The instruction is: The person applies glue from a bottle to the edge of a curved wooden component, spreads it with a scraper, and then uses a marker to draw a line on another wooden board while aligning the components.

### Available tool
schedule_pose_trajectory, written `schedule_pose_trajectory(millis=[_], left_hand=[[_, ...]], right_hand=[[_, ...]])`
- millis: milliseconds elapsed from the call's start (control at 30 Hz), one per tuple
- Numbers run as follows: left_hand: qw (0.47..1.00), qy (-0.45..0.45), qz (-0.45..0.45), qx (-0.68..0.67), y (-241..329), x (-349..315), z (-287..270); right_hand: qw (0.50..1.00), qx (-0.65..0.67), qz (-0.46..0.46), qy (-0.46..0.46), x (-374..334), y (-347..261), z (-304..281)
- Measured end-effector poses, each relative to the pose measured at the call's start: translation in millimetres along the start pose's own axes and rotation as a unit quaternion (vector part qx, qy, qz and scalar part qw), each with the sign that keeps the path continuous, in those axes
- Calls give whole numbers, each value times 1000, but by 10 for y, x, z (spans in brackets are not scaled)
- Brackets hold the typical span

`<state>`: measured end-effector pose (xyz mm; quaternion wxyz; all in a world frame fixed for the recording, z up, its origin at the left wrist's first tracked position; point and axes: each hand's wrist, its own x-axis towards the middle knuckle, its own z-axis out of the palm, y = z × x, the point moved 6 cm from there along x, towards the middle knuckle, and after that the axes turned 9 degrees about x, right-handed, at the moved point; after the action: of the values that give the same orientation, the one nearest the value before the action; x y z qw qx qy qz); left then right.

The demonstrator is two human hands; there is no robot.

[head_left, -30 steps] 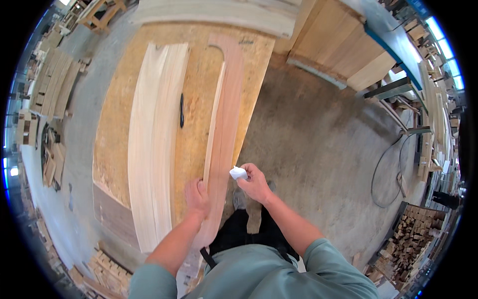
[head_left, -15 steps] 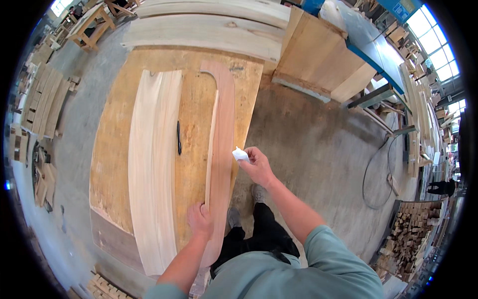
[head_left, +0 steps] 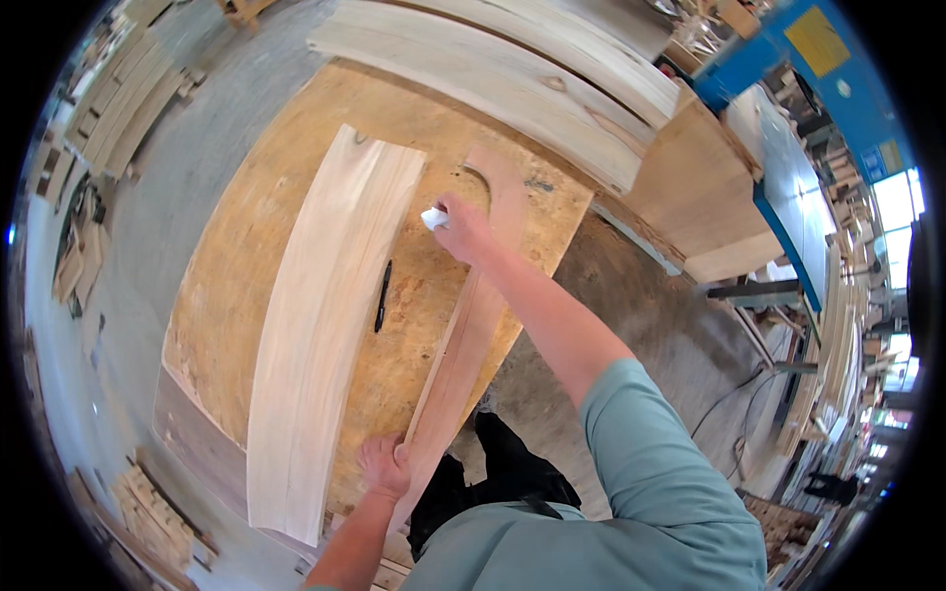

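Observation:
A long reddish wooden template [head_left: 463, 369], hooked at its far end, lies along the right side of the worktable. A thin pale strip runs along its left edge. My left hand [head_left: 382, 465] grips the template's edge near its near end, the thumb on the wood. Farther up, my right hand [head_left: 461, 229] is closed on a small white bottle [head_left: 434, 218], over the table just left of the hooked end. My fingers cover most of the bottle. A wide pale board [head_left: 325, 335] lies to the left, with a black pen [head_left: 382, 297] between board and template.
The yellowish worktable [head_left: 232, 266] carries these pieces. Long pale planks [head_left: 493, 84] lie beyond its far edge. At the right stand a wooden panel [head_left: 705, 187] and a blue-edged machine table [head_left: 793, 187]. Timber stacks [head_left: 123, 94] are on the floor at the left.
My right hand has carried the white bottle from beside the template's right edge across to its left, farther up. My left hand stays at the near end. The view has turned.

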<state>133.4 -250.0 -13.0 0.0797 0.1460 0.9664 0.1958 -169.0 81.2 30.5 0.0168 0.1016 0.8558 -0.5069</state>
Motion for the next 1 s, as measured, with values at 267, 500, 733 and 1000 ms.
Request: schedule_pose_trajectory(millis=[267,500,733,1000], left_hand=[[1000,-21,-15,10,5,17,18],[999,-16,-19,27,1,-10,40],[990,-110,-83,24,-53,11,37],[994,-35,-51,85,8,-8,5]], right_hand=[[997,-50,31,-46,197,146,90],[995,-67,-58,-35,110,167,-108],[951,-183,-186,-165,-1303,-206,513],[887,-199,-258,-328,-2586,-512,2062]])
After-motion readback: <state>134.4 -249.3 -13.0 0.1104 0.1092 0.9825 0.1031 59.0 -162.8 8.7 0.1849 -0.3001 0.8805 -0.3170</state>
